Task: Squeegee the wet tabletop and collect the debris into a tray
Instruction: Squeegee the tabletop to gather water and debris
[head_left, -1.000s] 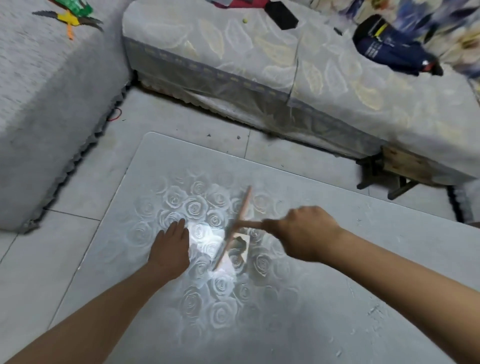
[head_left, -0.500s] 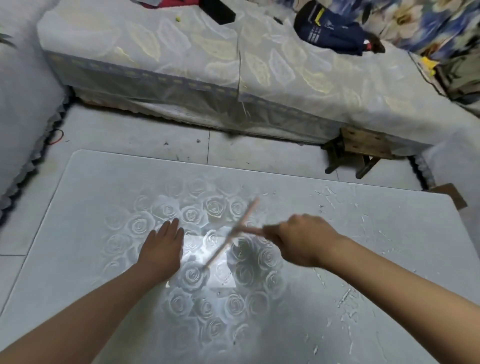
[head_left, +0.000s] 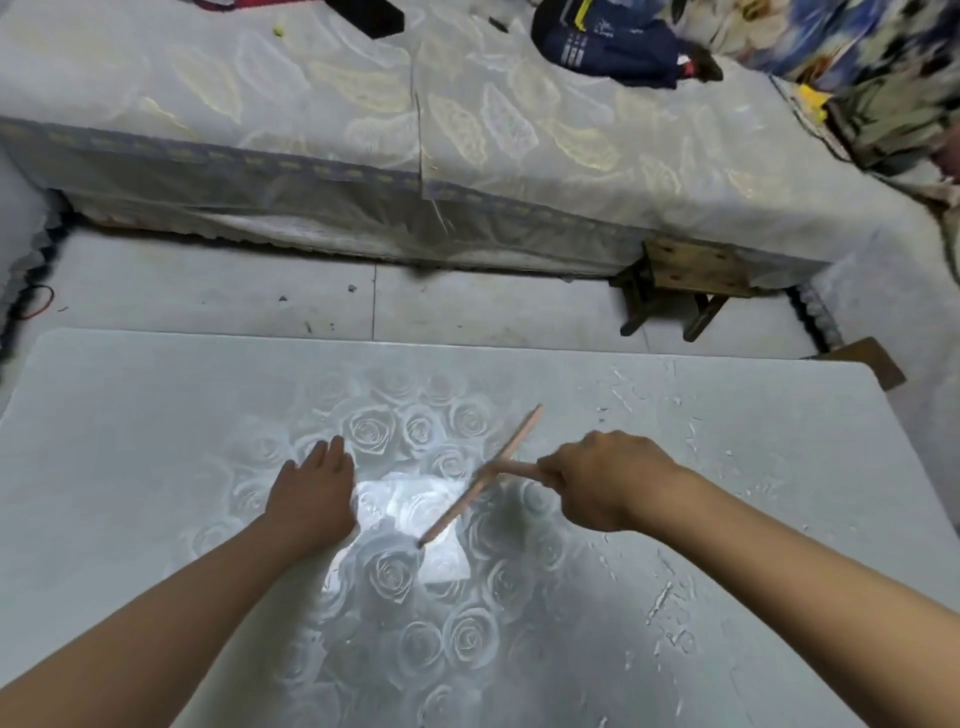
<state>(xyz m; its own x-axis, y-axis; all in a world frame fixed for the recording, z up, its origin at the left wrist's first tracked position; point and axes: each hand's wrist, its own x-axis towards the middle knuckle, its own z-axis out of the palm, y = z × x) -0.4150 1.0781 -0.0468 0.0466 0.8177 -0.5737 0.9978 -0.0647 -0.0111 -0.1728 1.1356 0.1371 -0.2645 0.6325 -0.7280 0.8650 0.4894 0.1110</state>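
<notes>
A pale tabletop (head_left: 156, 441) with a printed rose pattern fills the lower half of the head view. My right hand (head_left: 602, 480) grips the handle of a pinkish squeegee (head_left: 480, 478), whose long blade runs diagonally across the table's middle with its lower end near a bright glare patch. My left hand (head_left: 311, 493) lies flat on the table, fingers straight, just left of the blade. White flecks and wet streaks of debris (head_left: 660, 603) are scattered over the table's right side. No tray is in view.
A low bed with a leaf-patterned cover (head_left: 467, 130) runs across the back, a dark blue bag (head_left: 613, 41) on top. A wooden stool (head_left: 685, 280) stands by the bed's right end. Tiled floor (head_left: 208, 291) lies between bed and table.
The view has swung right, showing more of the table's right side with its debris. My right hand with the squeegee has shifted slightly right; my left hand stays flat on the table.
</notes>
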